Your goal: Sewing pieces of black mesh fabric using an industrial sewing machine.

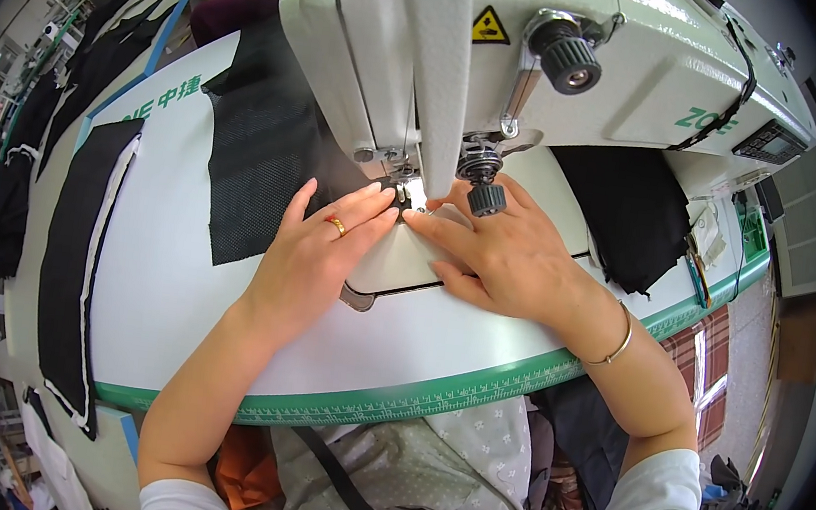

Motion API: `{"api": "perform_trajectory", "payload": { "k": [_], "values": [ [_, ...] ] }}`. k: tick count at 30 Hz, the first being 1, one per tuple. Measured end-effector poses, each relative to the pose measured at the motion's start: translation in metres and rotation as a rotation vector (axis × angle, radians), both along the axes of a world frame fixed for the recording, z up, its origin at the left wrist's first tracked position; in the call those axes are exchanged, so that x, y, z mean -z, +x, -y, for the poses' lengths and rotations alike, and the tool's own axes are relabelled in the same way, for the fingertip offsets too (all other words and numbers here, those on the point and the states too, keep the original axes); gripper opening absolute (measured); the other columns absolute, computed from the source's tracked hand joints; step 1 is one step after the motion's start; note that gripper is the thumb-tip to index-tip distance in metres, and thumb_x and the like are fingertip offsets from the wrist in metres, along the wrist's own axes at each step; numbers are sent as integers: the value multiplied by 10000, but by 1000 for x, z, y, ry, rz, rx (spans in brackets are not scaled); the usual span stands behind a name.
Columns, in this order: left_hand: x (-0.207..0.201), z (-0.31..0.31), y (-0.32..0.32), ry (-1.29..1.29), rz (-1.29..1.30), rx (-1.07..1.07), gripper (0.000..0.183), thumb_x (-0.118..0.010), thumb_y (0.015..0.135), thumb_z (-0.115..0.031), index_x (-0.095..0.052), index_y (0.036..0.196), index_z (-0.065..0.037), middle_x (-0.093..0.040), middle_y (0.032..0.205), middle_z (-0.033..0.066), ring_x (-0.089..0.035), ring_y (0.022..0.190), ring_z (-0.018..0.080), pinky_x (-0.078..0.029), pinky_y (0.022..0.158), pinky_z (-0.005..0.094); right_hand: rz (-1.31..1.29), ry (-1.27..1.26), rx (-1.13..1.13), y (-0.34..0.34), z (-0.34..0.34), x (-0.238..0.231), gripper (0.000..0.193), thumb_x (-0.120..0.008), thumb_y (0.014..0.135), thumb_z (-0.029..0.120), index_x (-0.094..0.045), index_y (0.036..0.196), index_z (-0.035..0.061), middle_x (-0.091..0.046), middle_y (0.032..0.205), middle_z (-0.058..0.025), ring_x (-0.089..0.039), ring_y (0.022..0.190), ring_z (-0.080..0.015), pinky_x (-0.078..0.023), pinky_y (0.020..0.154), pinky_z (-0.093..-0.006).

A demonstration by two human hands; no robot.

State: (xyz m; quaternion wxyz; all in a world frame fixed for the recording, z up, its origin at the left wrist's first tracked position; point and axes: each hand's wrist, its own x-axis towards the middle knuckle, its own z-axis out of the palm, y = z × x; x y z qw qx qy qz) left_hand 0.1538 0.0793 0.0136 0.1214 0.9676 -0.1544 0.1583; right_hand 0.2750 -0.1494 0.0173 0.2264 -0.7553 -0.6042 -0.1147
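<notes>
Black mesh fabric lies on the white table and runs toward the sewing machine's presser foot. My left hand, a ring on one finger, lies with outstretched fingers at the fabric beside the foot. From the other side, my right hand reaches in. Its index fingertip is close to the left fingertips, while its thumb stays apart on the metal plate. A small dark bit of cloth shows between the fingertips. The sewing machine hides the far part of the fabric.
Black cloth is stacked under the machine arm at right, near a pen-like tool. A black piece with white edging overhangs the table's left side. The green table edge curves before me. Other people work at far left.
</notes>
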Motion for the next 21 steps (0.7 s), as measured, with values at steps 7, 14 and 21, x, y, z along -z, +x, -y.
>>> {"api": "perform_trajectory", "payload": {
  "k": [7, 14, 21],
  "values": [
    [1, -6, 4, 4, -25, -3, 398, -563, 944, -41, -623, 1331, -113, -611, 1427, 27, -561, 1347, 206, -315, 1173, 617, 45, -16, 33, -2, 0, -2, 459, -735, 807, 246, -690, 1230, 71, -611, 1083, -122, -549, 1141, -312, -438, 1051, -441],
    [4, -10, 13, -7, -33, -23, 409, -583, 930, -34, -623, 1329, -115, -619, 1397, 30, -564, 1337, 205, -336, 1164, 616, 133, 1, 50, -4, -2, -1, 428, -725, 814, 220, -673, 1200, 45, -625, 1137, -107, -562, 1145, -302, -450, 1042, -440],
    [6, -10, 19, 69, -27, -122, 437, -592, 923, -19, -609, 1348, -119, -587, 1446, 48, -530, 1380, 187, -314, 1164, 645, 84, 133, 66, -6, -3, -6, 216, -755, 799, 93, -690, 1003, 64, -667, 1001, -68, -644, 992, -280, -541, 894, -393]
  ]
}}
